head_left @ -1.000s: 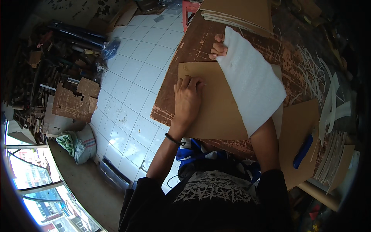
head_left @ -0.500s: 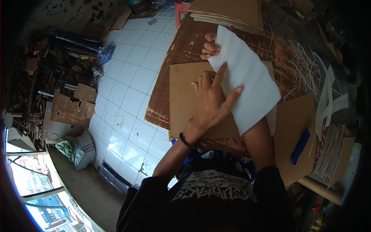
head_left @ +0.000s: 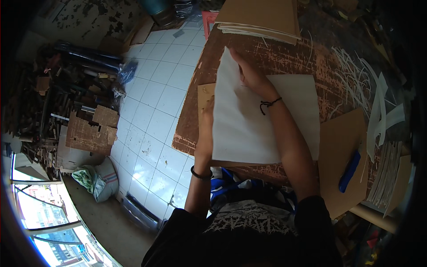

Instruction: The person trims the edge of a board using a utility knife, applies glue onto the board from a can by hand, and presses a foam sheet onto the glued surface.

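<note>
A rectangular, soft-looking white sheet (head_left: 249,133) now spreads over most of a flat tan board (head_left: 204,91) on the scratched brown counter (head_left: 284,58) — only the board's left strip shows. The right hand (head_left: 249,73) rests against the sheet, the left hand (head_left: 207,111) beside the board's left edge — grips unclear.
</note>
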A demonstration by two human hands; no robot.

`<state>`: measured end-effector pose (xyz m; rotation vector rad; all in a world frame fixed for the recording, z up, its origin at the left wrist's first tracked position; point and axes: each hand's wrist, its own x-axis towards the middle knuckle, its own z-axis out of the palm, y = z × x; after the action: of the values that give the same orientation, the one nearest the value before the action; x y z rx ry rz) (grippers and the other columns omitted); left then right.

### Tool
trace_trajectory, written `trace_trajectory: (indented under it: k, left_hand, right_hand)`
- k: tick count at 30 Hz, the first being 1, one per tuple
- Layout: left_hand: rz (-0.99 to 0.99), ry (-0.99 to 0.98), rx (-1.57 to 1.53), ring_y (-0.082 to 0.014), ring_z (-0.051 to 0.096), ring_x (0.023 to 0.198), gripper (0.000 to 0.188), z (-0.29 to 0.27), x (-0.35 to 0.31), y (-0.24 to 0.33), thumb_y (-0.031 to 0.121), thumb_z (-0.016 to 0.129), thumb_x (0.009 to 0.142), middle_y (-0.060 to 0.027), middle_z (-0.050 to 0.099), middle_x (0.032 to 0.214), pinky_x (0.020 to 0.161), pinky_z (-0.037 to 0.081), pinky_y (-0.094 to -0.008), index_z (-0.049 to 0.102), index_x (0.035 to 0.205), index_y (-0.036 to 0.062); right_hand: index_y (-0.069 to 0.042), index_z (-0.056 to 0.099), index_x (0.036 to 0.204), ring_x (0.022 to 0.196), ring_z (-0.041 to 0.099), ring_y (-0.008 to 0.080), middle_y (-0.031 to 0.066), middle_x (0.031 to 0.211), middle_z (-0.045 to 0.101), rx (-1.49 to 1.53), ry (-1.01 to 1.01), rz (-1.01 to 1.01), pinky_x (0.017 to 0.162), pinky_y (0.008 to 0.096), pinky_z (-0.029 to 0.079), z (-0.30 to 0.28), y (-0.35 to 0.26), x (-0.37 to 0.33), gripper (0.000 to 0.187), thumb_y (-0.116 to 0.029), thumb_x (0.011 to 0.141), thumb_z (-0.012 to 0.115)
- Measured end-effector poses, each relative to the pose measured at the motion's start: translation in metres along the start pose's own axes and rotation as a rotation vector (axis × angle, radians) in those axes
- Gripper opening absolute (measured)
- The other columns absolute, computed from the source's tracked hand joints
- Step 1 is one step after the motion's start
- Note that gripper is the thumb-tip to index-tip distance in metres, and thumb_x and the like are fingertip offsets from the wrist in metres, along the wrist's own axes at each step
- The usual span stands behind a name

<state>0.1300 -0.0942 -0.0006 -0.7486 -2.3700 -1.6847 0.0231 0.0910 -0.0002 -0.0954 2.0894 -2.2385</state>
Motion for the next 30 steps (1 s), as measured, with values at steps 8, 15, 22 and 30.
trace_trajectory:
  k: [8, 15, 22, 30]
  left_hand:
    - [-0.014, 0.055, 0.274, -0.0297, 0.065, 0.093, 0.038, -0.026, -0.034, -0.015, 0.013, 0.063, 0.088, -0.0185, 0.064, 0.103, 0.083, 0.051, -0.0379, 0.061, 0.123, -0.0019]
    - [-0.066, 0.135, 0.343, -0.0292, 0.066, 0.093, 0.034, -0.026, -0.025, -0.019, 0.004, 0.061, 0.086, -0.0179, 0.066, 0.104, 0.082, 0.053, -0.0361, 0.064, 0.120, -0.0022]
    - [-0.021, 0.184, 0.300, -0.0269, 0.062, 0.091, 0.032, -0.065, 0.004, 0.006, -0.003, 0.057, 0.087, -0.0146, 0.065, 0.108, 0.086, 0.050, -0.0368, 0.070, 0.117, 0.0016]
    - [0.223, -0.171, 0.752, -0.0293, 0.057, 0.097, 0.033, -0.033, -0.002, -0.002, 0.021, 0.072, 0.088, -0.0086, 0.059, 0.107, 0.086, 0.046, -0.0438, 0.070, 0.120, 0.0124]
  right_hand:
    - [-0.005, 0.070, 0.099, 0.083, 0.054, 0.0040, -0.0026, 0.085, 0.061, -0.294, -0.151, -0.136, 0.072, 0.0240, 0.045, 0.005, -0.004, -0.004, 0.030, -0.033, 0.092, 0.077]
    - [-0.001, 0.068, 0.098, 0.082, 0.059, 0.0107, 0.0030, 0.087, 0.066, -0.267, -0.150, -0.330, 0.075, 0.0278, 0.049, 0.013, 0.003, -0.010, 0.035, -0.033, 0.089, 0.080]
    - [-0.003, 0.069, 0.103, 0.083, 0.067, 0.0292, 0.0127, 0.091, 0.071, -0.712, -0.141, -0.543, 0.080, 0.0385, 0.052, 0.017, 0.012, -0.011, 0.041, -0.030, 0.078, 0.086]
    - [-0.007, 0.069, 0.106, 0.103, 0.064, 0.0327, 0.0147, 0.103, 0.069, -0.727, -0.119, -0.506, 0.088, 0.0428, 0.050, 0.019, 0.014, -0.010, 0.040, -0.033, 0.080, 0.084]
